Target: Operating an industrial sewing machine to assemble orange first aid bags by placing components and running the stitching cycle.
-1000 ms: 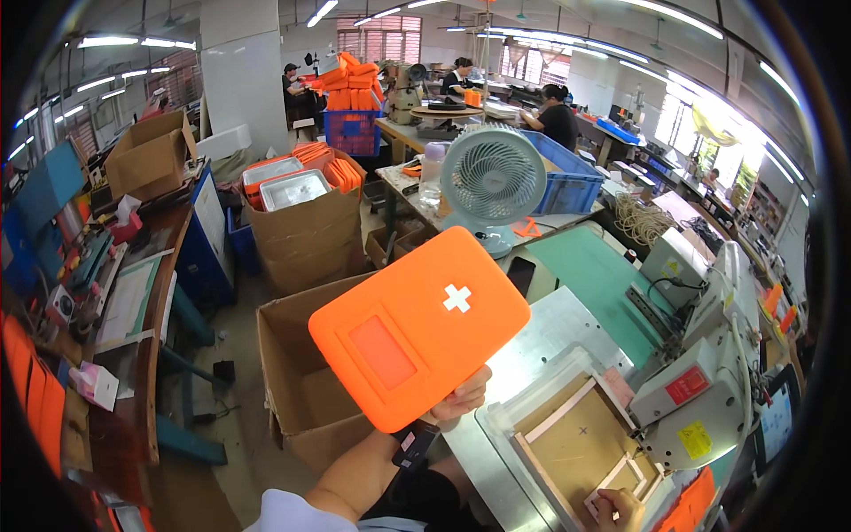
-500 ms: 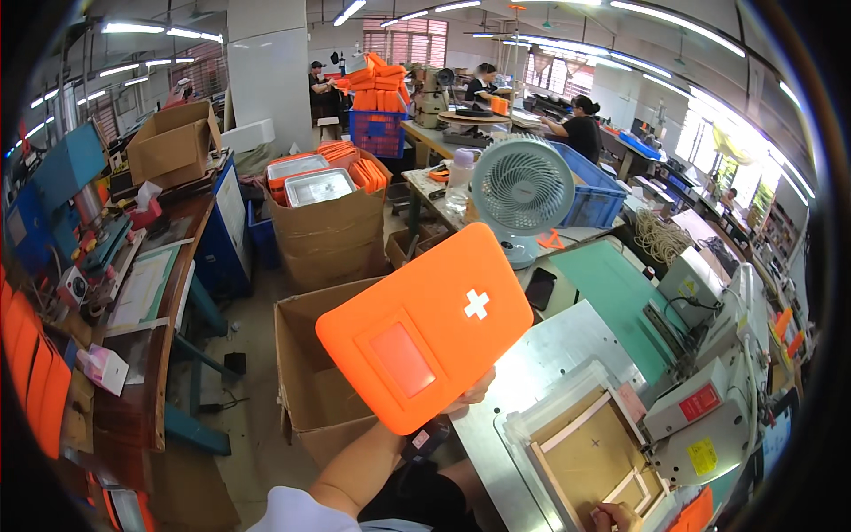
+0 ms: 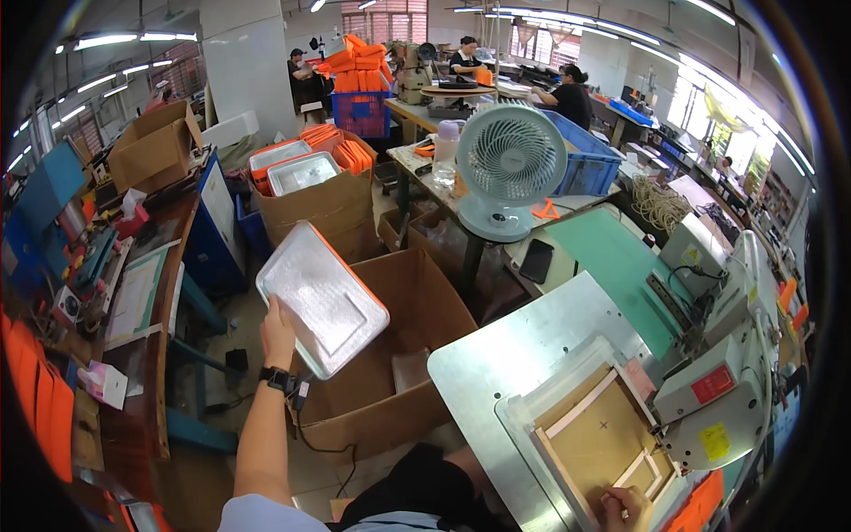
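My left hand (image 3: 277, 335) grips the left edge of a case (image 3: 324, 301), tilted with its silvery face up and an orange rim showing, above an open cardboard box (image 3: 355, 417). Another silvery piece (image 3: 410, 371) lies inside that box. At the lower right, my right hand (image 3: 625, 505) has curled fingers at the wooden frame fixture (image 3: 567, 448) on the machine's metal plate (image 3: 496, 355); what they hold, if anything, is hidden. The grey machine head (image 3: 709, 430) stands beside the fixture.
A fan (image 3: 510, 155) and a black phone (image 3: 536, 260) rest beyond the plate. A carton of orange cases (image 3: 306, 217) and a blue crate (image 3: 581, 173) are behind. A cluttered bench (image 3: 146, 346) lines the left. Several people (image 3: 567, 111) are at tables farther back.
The case in my left hand has moved left over the box and flipped from its orange, white-cross face to silver. My right hand stays at the fixture. The camera view has shifted slightly.
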A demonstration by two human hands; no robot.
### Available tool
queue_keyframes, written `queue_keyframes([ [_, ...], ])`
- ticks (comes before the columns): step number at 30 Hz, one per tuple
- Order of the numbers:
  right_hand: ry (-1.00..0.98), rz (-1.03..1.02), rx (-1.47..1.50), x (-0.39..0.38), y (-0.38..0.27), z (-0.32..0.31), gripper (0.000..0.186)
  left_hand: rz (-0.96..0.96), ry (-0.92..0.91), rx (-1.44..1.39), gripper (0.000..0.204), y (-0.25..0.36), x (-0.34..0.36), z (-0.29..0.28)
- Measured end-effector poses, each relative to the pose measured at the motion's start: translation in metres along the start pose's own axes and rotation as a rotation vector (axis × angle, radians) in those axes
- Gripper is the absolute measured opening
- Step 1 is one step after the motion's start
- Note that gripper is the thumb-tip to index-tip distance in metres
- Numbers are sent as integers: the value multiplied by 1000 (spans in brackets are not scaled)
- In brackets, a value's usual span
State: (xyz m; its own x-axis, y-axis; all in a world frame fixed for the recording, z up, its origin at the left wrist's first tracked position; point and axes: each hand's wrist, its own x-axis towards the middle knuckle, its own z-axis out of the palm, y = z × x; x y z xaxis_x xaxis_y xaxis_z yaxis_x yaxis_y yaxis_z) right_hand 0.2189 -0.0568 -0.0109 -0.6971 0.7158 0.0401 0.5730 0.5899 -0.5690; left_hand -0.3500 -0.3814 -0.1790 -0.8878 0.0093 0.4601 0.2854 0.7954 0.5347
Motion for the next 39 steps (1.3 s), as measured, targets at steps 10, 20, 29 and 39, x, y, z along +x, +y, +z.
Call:
queue_keyframes([
  [10,32,-148,-97,9,12,3,11,-40,-532,83,65,-1,-47,126],
  [20,75,80,-117,-40,-24,-13,17,67,-255,-466,84,75,-29,121],
  [29,1,-176,-1,-61,-43,7,22,1314,-1111,-736,46,348,-114,-81],
  [39,761,593,-429,-172,52,-21,34,2231,-1211,-375,70,452,-258,-34],
])
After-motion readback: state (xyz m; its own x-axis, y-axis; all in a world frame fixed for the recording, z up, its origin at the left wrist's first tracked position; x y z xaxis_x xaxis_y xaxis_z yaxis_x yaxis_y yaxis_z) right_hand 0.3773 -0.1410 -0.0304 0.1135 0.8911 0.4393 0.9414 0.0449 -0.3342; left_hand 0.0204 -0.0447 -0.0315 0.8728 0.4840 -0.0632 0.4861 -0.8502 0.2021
